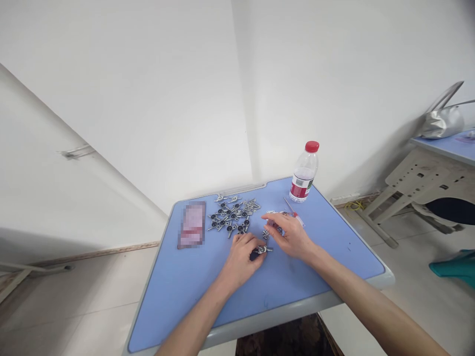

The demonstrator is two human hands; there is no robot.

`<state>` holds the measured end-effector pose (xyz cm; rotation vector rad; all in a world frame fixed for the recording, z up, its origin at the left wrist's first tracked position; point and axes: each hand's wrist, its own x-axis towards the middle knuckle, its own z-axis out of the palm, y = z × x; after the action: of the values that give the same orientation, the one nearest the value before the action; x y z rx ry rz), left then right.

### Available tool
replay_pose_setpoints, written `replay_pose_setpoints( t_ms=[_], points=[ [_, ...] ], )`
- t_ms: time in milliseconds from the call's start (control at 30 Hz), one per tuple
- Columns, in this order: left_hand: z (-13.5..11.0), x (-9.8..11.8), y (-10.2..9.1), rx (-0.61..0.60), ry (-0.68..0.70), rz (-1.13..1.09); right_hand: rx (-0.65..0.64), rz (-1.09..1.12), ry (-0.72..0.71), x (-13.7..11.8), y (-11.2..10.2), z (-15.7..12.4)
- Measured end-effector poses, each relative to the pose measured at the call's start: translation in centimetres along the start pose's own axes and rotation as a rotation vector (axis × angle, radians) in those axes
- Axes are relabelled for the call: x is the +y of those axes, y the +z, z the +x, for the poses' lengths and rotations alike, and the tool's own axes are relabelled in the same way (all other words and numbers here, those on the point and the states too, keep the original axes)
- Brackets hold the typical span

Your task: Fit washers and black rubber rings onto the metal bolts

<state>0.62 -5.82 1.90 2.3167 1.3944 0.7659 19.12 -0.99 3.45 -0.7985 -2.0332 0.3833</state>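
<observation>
Seen from the head camera, the person's left hand [242, 260] is closed on a small metal fitting [262, 250] with a dark part, over the blue desktop [178, 306]. The right hand [286, 237] curves just beside it, above a few loose steel pieces [265, 234]; whether it is gripping anything cannot be told. A thin screwdriver with a red handle [295, 215] lies just past the right hand. To the left, a heap of metal fittings with round black parts [228, 217] spreads across the desktop, beside a blurred flat item [191, 225]. A plastic water bottle [305, 173] with a red cap stands near the far edge. Off to the right, a silver bag [443, 123] sits on a second blue desk [438, 147], and a yellow cable [352, 205] lies on the floor.
</observation>
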Motion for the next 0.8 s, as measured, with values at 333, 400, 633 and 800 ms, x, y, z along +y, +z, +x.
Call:
replay_pose_setpoints(
  t_ms=[333,400,633,800],
  points=[
    [0.01,-0.08,0.07,-0.008,-0.004,-0.003,-0.026,0.002,-0.002,-0.13,0.22,0.02],
    [-0.03,-0.12,0.11,-0.011,-0.009,-0.009,-0.030,0.021,-0.019,-0.13,0.33,-0.01],
    [-0.10,-0.28,0.18,-0.020,-0.004,-0.028,-0.006,0.046,-0.072,-0.06,0.95,-0.37],
    [0.00,-0.30,0.14,-0.027,-0.011,-0.020,-0.097,0.027,-0.088,-0.45,0.18,-0.17]
  ],
)
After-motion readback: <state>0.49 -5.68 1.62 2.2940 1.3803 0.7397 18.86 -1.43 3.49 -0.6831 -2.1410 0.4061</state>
